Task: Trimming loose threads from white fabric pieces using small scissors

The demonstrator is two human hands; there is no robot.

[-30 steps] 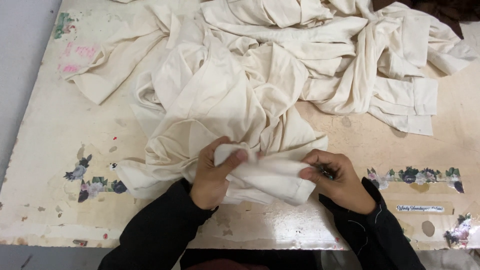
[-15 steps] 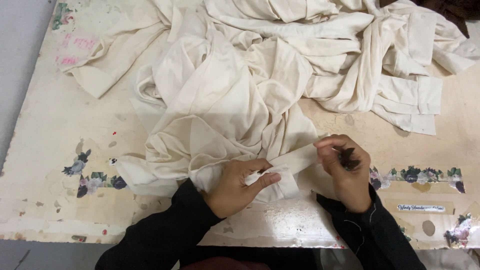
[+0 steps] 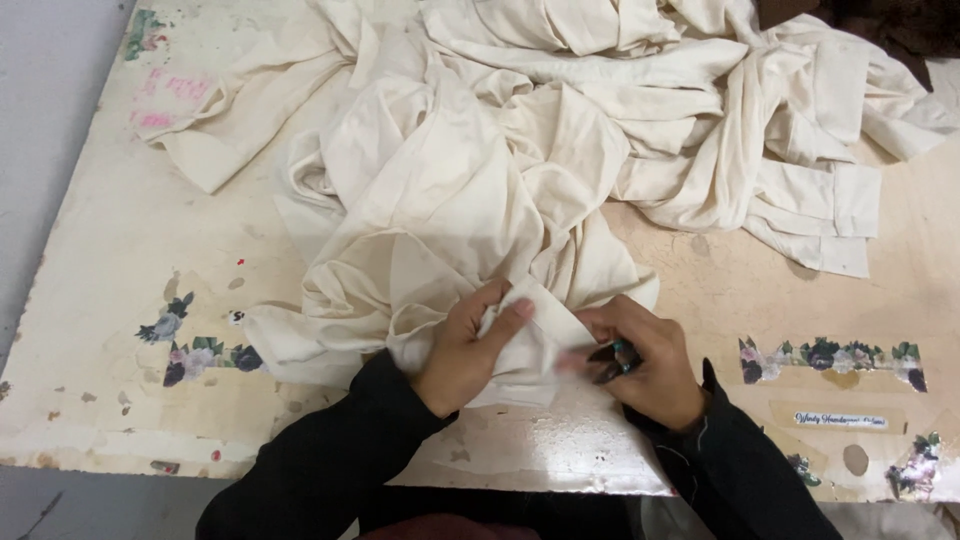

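We see the cream garment (image 3: 440,210) heaped on the bench (image 3: 130,250). At its near edge, the left hand (image 3: 465,350) pinches a fabric corner (image 3: 530,335). Just right of that corner, the right hand (image 3: 640,360) is clamped on a small dark tool (image 3: 612,358).

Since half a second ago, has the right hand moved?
Yes. The right hand has dropped toward the table's near edge, now level with the floral sticker strip, gripping a small dark tool against the cream cloth.
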